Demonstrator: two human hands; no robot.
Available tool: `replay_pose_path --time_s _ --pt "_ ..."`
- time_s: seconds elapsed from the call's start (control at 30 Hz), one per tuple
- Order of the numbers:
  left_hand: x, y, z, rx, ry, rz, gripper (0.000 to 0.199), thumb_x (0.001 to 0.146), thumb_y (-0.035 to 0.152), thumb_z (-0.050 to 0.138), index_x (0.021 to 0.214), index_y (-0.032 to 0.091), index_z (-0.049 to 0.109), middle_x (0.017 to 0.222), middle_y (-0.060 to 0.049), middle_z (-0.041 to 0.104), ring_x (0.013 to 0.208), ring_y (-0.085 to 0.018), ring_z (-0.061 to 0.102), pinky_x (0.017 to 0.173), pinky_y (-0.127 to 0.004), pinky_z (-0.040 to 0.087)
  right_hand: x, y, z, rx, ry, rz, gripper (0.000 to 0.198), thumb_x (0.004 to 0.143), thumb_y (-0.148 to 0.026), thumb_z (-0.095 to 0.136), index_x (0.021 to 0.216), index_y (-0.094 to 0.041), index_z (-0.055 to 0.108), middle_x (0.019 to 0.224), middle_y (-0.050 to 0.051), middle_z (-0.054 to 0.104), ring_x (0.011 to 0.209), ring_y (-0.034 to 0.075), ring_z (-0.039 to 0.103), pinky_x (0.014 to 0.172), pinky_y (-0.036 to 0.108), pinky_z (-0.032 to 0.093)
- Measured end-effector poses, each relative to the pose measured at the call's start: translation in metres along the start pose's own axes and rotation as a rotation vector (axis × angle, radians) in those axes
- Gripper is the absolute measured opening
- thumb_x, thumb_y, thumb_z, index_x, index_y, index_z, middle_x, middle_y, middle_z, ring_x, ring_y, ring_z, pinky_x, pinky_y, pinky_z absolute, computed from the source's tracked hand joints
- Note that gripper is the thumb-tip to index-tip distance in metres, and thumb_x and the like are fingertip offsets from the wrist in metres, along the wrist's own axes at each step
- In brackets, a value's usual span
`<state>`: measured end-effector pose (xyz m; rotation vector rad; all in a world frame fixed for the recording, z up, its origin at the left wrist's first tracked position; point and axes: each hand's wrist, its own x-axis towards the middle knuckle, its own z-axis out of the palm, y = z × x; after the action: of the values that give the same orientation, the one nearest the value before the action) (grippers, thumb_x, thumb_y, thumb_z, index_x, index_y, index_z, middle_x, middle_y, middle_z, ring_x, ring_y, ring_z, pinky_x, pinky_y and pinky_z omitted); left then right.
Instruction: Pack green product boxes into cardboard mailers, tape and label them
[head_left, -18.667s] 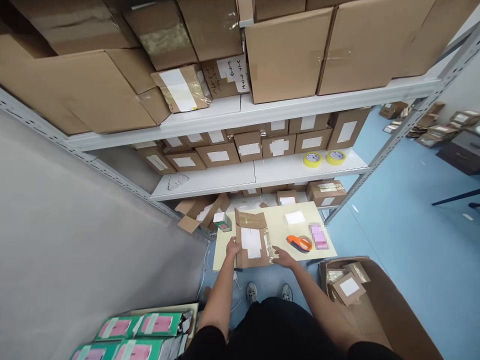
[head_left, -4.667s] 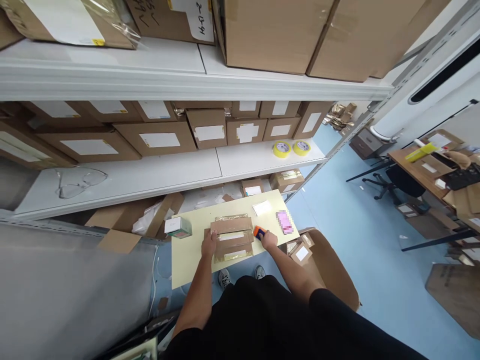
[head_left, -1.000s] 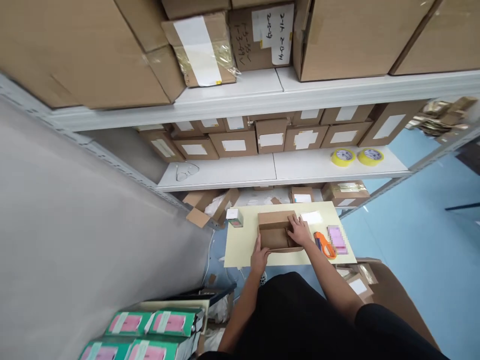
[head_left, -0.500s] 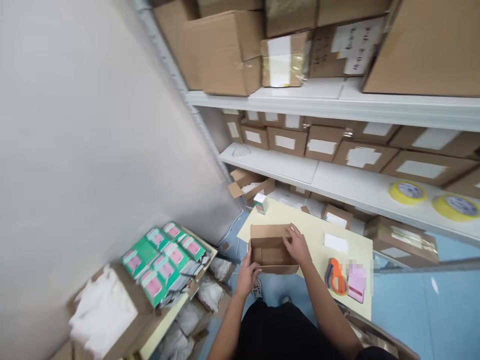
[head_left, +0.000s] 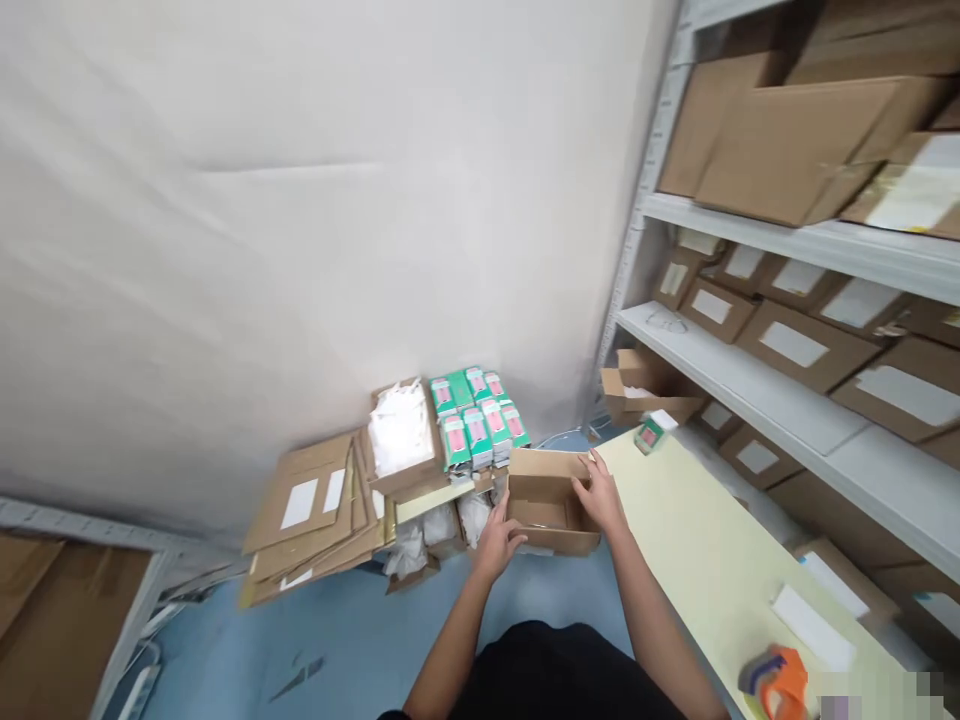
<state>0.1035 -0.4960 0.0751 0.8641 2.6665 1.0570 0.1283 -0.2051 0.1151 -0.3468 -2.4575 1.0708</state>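
Between my two hands is a small open cardboard box (head_left: 555,460), its inside bare as far as I can see. My left hand (head_left: 495,540) grips its left side, with the thumb near the front edge. At the right wall, my right hand (head_left: 600,492) has its fingers over the top edge. The box is held up above the floor, between the two tables. Just beyond it lie rows of green and pink packets (head_left: 472,420). On the pale yellow table (head_left: 675,500) to the right stands a small green and white box (head_left: 654,430).
An orange tape dispenser (head_left: 784,680) and a white paper stack (head_left: 814,625) lie on the right table. Left of the packets are a carton of white bags (head_left: 401,430) and flattened cardboard (head_left: 300,500). Shelves (head_left: 750,370) with labelled cartons rise on the right; a wall (head_left: 337,250) stands ahead.
My view has swung left, toward the wall and the packets. The cardboard box has come along in both hands, away from the right table and toward the packets.
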Motion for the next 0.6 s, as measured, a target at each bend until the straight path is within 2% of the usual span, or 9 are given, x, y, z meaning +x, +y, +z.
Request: replay_pose_path --time_s 0.27,0.47,0.6 --pt "-0.091 -0.106 -0.100 -0.010 0.139 -0.126 0.011 0.084 0.017 0.074 0.091 0.022 0.080 0.173 -0.007 0.027 0.147 -0.035 0.045 0.118 -0.053 0.043 -0.013 -0.134 0.149 0.067 -0.190 -0.167 0.048 0.090 -0.030 0.061 0.137 -0.024 0.064 0.161 0.013 0.045 0.149 0.031 0.044 0.122 0.052 0.039" --pt "-0.140 -0.182 -0.162 -0.029 0.249 -0.223 0.010 0.084 0.018 0.073 0.090 0.023 0.080 0.173 -0.004 0.027 0.146 -0.035 0.045 0.116 -0.053 0.044 -0.010 -0.207 0.242 0.021 -0.311 -0.252 0.048 0.089 -0.029 0.062 0.137 -0.023 0.064 0.160 0.013 0.046 0.147 0.030 0.047 0.122 0.048 0.040" --pt "-0.164 -0.214 -0.190 -0.033 0.316 -0.308 0.012 0.085 0.019 0.072 0.092 0.024 0.081 0.173 -0.002 0.026 0.145 -0.035 0.046 0.115 -0.053 0.045 0.012 -0.244 0.294 0.008 -0.384 -0.297 0.050 0.088 -0.029 0.065 0.138 -0.023 0.064 0.161 0.014 0.044 0.150 0.030 0.043 0.122 0.048 0.039"
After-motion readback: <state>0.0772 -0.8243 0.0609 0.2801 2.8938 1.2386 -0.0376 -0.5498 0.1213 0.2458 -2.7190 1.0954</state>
